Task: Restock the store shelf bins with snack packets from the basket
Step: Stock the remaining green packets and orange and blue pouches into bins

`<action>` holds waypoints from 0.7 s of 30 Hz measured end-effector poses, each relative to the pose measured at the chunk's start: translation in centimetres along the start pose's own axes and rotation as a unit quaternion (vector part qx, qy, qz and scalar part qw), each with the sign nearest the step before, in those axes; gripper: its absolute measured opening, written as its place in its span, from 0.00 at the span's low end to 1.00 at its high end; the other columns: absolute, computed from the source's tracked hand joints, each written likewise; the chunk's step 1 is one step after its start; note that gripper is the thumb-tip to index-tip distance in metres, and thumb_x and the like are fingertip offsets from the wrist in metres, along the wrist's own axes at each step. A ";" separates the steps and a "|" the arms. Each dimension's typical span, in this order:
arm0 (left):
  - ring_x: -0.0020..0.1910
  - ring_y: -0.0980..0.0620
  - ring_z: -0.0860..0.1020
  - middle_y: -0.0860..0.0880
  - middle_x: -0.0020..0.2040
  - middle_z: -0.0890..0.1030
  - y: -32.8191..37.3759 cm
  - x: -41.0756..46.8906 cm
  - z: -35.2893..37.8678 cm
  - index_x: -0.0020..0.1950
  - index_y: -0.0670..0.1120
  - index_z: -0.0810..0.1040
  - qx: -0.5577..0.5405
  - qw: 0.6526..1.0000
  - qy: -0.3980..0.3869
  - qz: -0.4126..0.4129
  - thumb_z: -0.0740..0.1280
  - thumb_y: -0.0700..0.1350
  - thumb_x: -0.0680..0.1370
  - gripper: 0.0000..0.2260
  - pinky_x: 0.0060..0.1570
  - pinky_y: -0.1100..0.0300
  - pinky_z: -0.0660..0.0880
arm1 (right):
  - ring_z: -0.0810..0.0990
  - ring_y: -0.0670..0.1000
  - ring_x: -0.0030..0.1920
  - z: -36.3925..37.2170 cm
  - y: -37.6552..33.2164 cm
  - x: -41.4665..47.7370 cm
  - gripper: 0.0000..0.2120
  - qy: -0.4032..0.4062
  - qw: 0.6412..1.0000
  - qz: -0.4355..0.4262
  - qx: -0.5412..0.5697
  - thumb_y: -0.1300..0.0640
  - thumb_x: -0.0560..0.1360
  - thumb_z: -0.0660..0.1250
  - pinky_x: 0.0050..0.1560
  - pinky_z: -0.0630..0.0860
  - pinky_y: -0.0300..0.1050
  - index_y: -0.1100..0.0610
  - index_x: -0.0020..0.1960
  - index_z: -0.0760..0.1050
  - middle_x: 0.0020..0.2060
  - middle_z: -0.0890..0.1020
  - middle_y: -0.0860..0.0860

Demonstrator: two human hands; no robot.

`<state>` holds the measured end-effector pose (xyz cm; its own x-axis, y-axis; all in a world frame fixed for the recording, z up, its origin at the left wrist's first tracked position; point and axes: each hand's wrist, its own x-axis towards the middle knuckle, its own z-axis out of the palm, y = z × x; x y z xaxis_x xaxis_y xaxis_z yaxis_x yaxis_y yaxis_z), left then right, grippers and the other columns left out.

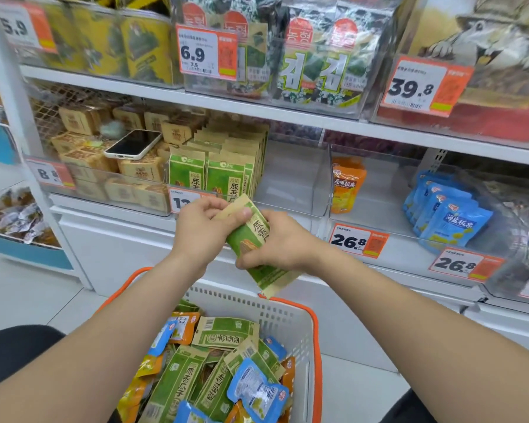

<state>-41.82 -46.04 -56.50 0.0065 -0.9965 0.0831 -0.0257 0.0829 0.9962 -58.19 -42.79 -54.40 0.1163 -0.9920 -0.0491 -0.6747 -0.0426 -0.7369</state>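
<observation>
Above the white basket [289, 317] with orange handles, we hold a green snack packet [252, 236] tilted between both hands. Our left hand [200, 232] pinches its upper end, thumb on top, and our right hand [283, 244] curls round its lower half. Higher above the basket, the clear shelf bin [292, 181] holds matching green packets [223, 175] on its left side. A phone [133, 144] lies on tan packets further left. Loose packets [226, 377], green, orange and blue, fill the basket.
</observation>
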 end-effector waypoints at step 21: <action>0.52 0.51 0.84 0.49 0.54 0.86 4.0 2.9 -0.3 0.63 0.45 0.82 0.176 0.968 0.088 0.153 0.62 0.41 0.85 0.11 0.58 0.50 0.80 | 0.79 0.52 0.60 -4.2 -3.8 3.9 0.16 0.218 0.960 -0.170 0.045 0.58 0.82 0.65 0.63 0.75 0.53 0.49 0.65 0.64 0.55 0.82 0.44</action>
<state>-41.60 -48.58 -52.31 0.1132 -0.9062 0.4075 -0.3930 0.3358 0.8560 -58.22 -47.00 -49.00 -0.0115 -0.8792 0.4764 -0.5833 -0.3810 -0.7174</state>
